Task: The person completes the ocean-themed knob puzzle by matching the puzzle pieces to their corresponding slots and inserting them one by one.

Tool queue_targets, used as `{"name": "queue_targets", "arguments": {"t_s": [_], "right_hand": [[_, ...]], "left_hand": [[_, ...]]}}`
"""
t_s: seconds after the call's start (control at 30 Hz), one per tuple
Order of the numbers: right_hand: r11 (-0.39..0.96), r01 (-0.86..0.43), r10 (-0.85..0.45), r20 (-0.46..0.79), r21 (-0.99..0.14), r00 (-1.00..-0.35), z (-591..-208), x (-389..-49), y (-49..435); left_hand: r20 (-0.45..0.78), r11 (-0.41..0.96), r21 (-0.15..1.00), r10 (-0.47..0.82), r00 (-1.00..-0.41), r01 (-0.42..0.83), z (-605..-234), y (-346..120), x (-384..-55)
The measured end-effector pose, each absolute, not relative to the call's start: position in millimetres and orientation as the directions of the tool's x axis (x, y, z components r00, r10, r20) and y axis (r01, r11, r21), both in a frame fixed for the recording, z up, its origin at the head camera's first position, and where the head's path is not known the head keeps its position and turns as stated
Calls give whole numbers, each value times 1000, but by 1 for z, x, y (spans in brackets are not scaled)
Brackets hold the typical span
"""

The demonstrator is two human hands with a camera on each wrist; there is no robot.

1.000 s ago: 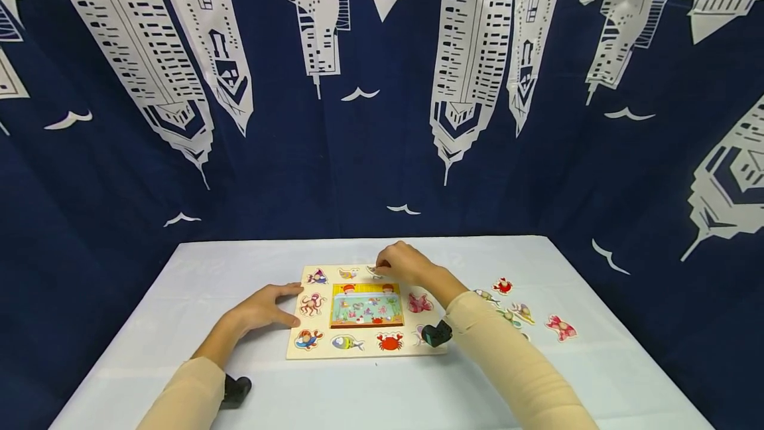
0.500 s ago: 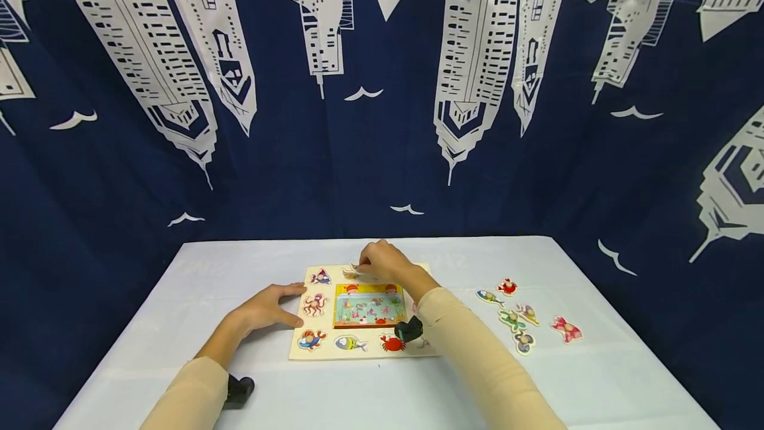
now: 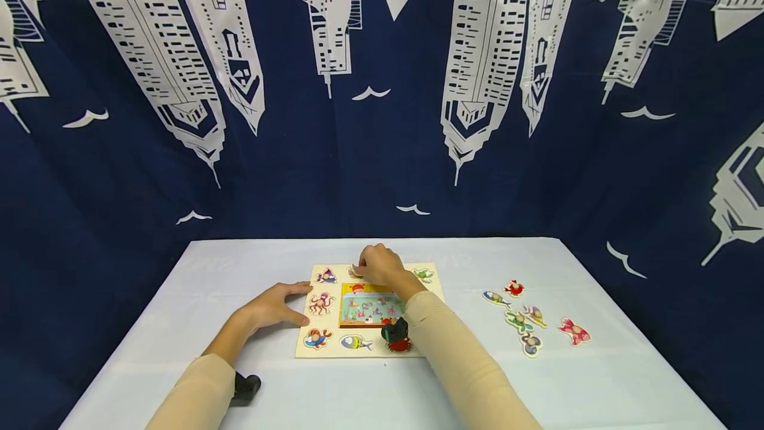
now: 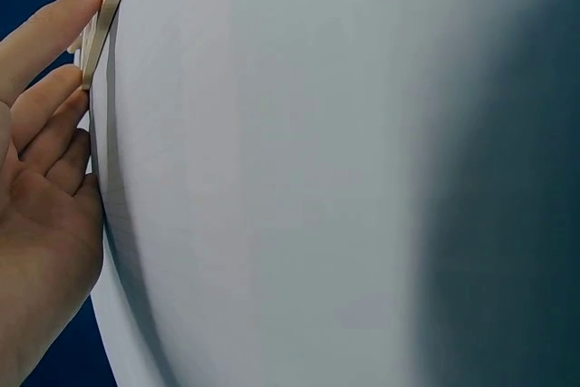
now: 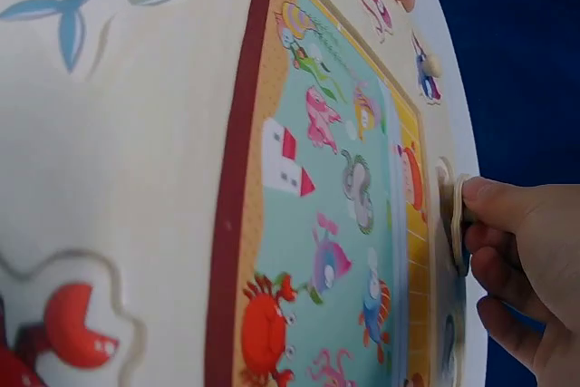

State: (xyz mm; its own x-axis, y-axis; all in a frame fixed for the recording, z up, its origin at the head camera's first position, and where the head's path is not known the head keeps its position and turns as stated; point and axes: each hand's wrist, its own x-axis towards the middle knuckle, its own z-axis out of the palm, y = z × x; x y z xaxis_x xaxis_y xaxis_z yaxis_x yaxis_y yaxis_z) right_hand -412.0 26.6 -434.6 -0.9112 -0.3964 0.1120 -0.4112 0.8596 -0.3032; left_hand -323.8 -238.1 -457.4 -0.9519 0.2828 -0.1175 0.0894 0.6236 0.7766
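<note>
A wooden peg puzzle board (image 3: pixel 306 349) with sea-animal shapes lies on the table. At its far edge, my right hand (image 3: pixel 382 264) pinches a thin puzzle piece (image 5: pixel 459 224) between thumb and fingers. That piece shows edge-on in the right wrist view, close over a recess in the top row; its picture is hidden. My left hand (image 3: pixel 271 307) rests at the board's left edge, fingers extended, with thumb and index finger touching it. An octopus piece (image 3: pixel 321 303) and a purple-blue piece (image 3: pixel 326 276), both with knobs, sit in the board near that hand.
Several loose knobbed pieces lie to the right of the board, among them a red crab (image 3: pixel 514 288), a blue fish (image 3: pixel 496 298) and a pink starfish-like piece (image 3: pixel 575 332). A white cloth covers the table (image 3: pixel 334 397). Behind hangs a dark blue patterned curtain (image 3: pixel 358 164).
My right hand has moved left along the board's top row with the piece, then stayed over a recess there. My left hand keeps its place at the left edge.
</note>
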Motion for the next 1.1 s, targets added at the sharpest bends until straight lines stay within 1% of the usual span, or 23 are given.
{"name": "queue_targets", "arguments": {"t_s": [0.17, 0.4, 0.63, 0.77, 0.93, 1.1], "right_hand": [[856, -412, -397, 113, -314, -911, -441, -411, 22], [868, -424, -409, 112, -259, -906, -440, -409, 19], [842, -430, -428, 79, -325, -900, -442, -408, 21], [842, -432, -428, 85, -323, -900, -442, -408, 21], [814, -473, -482, 62, -337, -874, -440, -406, 25], [792, -492, -509, 51, -361, -859, -437, -406, 32]], "left_hand": [[-121, 617, 783, 285, -951, 85, -459, -236, -325], [-123, 628, 773, 288, -950, 91, -457, -236, -323], [-120, 631, 770, 290, -949, 96, -455, -237, -322], [-120, 630, 770, 292, -949, 97, -457, -239, -322], [-125, 632, 769, 291, -948, 93, -458, -241, -323], [-126, 629, 772, 291, -948, 91, -457, -239, -324]]}}
